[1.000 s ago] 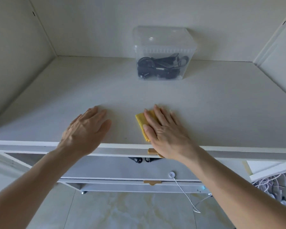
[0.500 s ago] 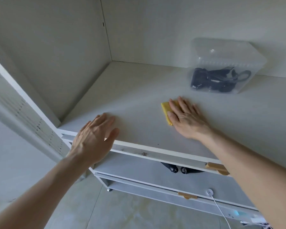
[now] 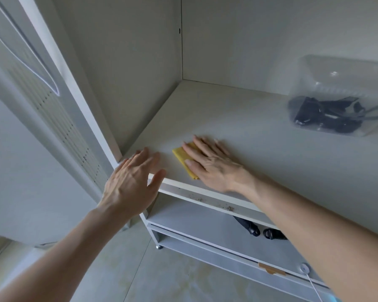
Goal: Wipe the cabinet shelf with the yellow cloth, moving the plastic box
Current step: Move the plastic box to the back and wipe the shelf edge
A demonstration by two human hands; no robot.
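Head view: right hand (image 3: 212,164) flat, pressing yellow cloth (image 3: 181,156) near shelf (image 3: 238,118) front-left corner; left hand (image 3: 131,184) open at front edge; plastic box (image 3: 340,97) far right-back, nearer right hand.

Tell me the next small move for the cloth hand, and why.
Probably sweep the right hand and its yellow cloth toward the back-left corner of the shelf. The cloth lies flat near the front edge, that stretch is bare, and the plastic box stands off to the right.
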